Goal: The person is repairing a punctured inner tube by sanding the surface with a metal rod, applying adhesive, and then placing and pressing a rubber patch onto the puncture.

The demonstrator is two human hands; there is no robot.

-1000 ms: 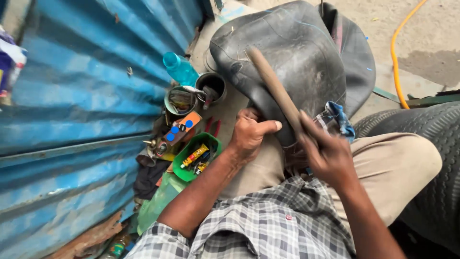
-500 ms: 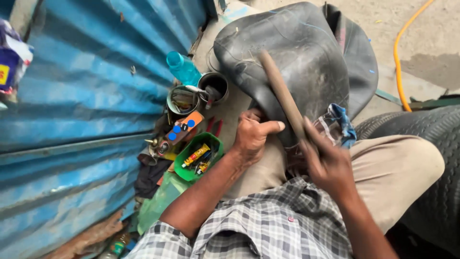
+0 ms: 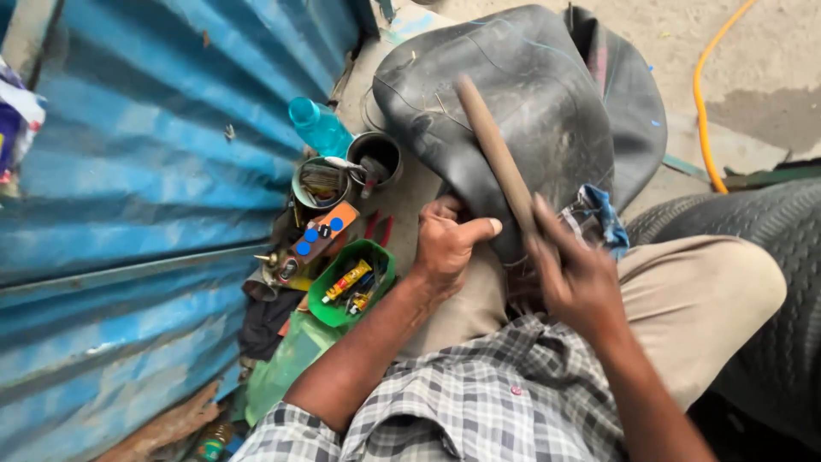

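A dull black rubber inner tube (image 3: 530, 111), creased and scuffed, lies draped over the person's lap, bulging toward the far side. The right hand (image 3: 577, 278) is clenched round a smooth brown wooden handle (image 3: 496, 158) slanting up across the tube. The left hand (image 3: 446, 244) grips the tube's near edge, thumb out. Left of it sits a green plastic bowl (image 3: 329, 304) beside corrugated blue sheet metal (image 3: 145, 162).

Blue corrugated metal wall (image 3: 145, 162) beside dusty concrete ground (image 3: 684, 34) — daylight.

Place: roadside tyre repair spot
Signs: inner tube (image 3: 530, 111), tyre (image 3: 761, 282), tool tins (image 3: 346, 175), blue metal wall (image 3: 145, 171)
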